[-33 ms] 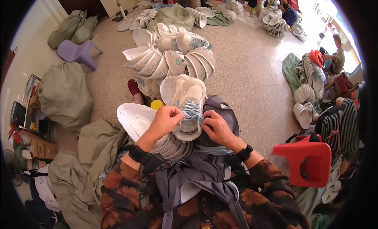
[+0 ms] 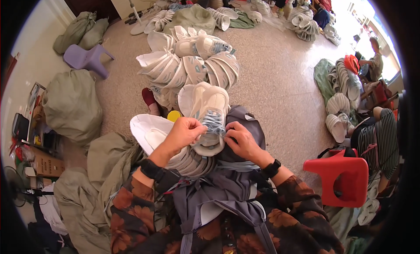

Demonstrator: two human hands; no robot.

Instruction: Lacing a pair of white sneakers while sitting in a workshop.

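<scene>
We're up on the wearer's head, left camera of a side-by-side pair, looking steeply down and forward! Fingers (image 2: 192, 123) close in, mid-frame; floral sleeves (image 2: 294, 196) entering from the lower edge; floor (image 2: 284, 96) stretching far off toward the top, wall (image 2: 27, 74) bending at the fisheye rim!

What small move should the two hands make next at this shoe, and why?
Probably a gentle outward pull on the lace ends, if the fingers have them. The left hand and right hand are at opposite sides of the blue laces on the upper beige shoe, near its opening. Whether each hand grips an end is too small to tell, so I'd check that first.
</scene>
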